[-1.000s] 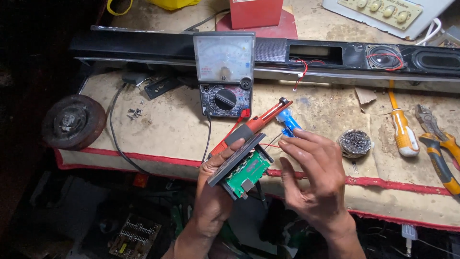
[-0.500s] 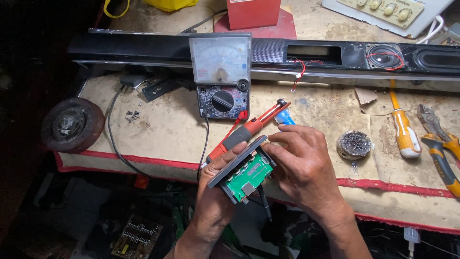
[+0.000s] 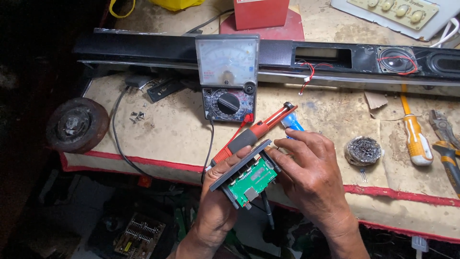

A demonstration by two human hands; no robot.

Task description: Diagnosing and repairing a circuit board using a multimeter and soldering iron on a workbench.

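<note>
Head view. Left hand (image 3: 218, 206) closed under and around module (image 3: 249, 173), a grey faceplate with green board behind, held tilted at 6 o'clock of frame, over bench edge (image 3: 143, 160). Right hand (image 3: 314, 177) laid on module's right end, fingers bent, thumb against board side; grip partial, nothing else held. Change since a second ago: right hand then spread open beside module, blue tool visible between fingers; now closed in onto module, blue tool (image 3: 292, 123) left on bench at 12 o'clock of that hand. Reads as a shift from reaching to two-handed handling of module. Red-handled iron (image 3: 254, 132) just beside module at 11 o'clock, touching or nearly so; cannot tell which. Meter (image 3: 228, 76) at 12 o'clock, well apart. Wire sponge (image 3: 362, 150) at 3 o'clock, near right hand. Screwdriver (image 3: 414, 136) and pliers (image 3: 445, 148) farther right. Open bench at 9 o'clock, toward wheel (image 3: 76, 124); dark clutter below edge.
</note>
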